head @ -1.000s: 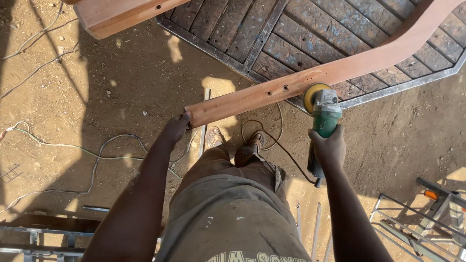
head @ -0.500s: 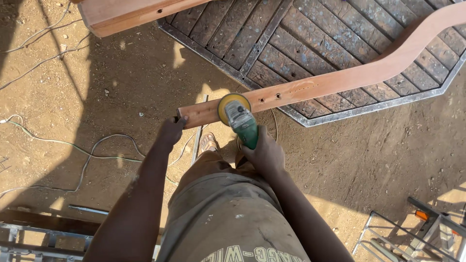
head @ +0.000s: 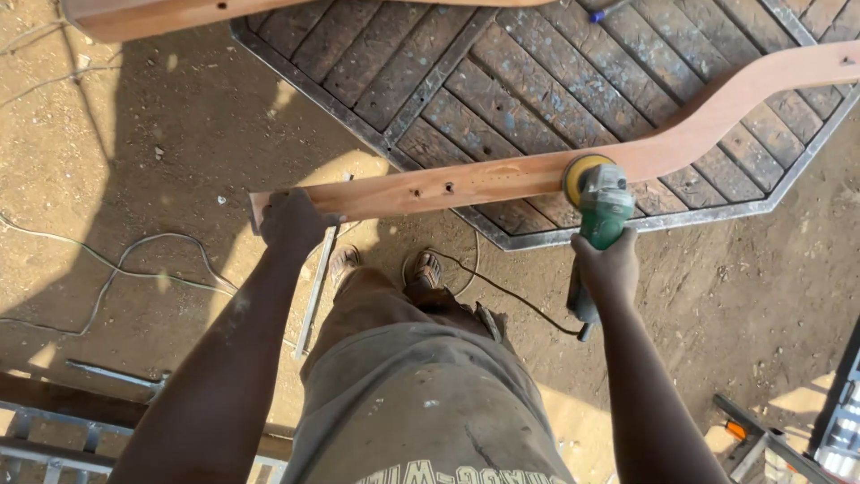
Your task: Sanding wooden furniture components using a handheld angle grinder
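Plank [head: 502, 179]: long, curved, reddish wood, running from the left hand [head: 291, 220] across to the upper right corner of the view, held above the dirt floor [head: 161, 134]. Two small holes show in its straight section, between the hands.

Left hand: grip clamped over the plank's left end, fingers wrapped around the top edge.

Right hand [head: 609, 269]: grip clamped on the green grinder [head: 598, 215], around the body behind the head. The grinder's yellow disc [head: 582, 175] lies against the plank's near edge, just before the curve begins. A black cord [head: 502, 291] leaves the rear of the grinder and runs leftward over the floor toward the person's shoes [head: 421, 267].

Surroundings:
- Panel [head: 537, 81]: dark wooden slats in a metal frame, lying flat on the floor below and beyond the plank.
- Second timber piece [head: 152, 16]: at the top left edge of the view.
- Cables [head: 134, 260]: pale, loose on the floor at left.
- Metal rod [head: 315, 287]: lying on the floor beside the left shoe.
- Metal frames: bottom left and bottom right corners of the view, partly cut off.
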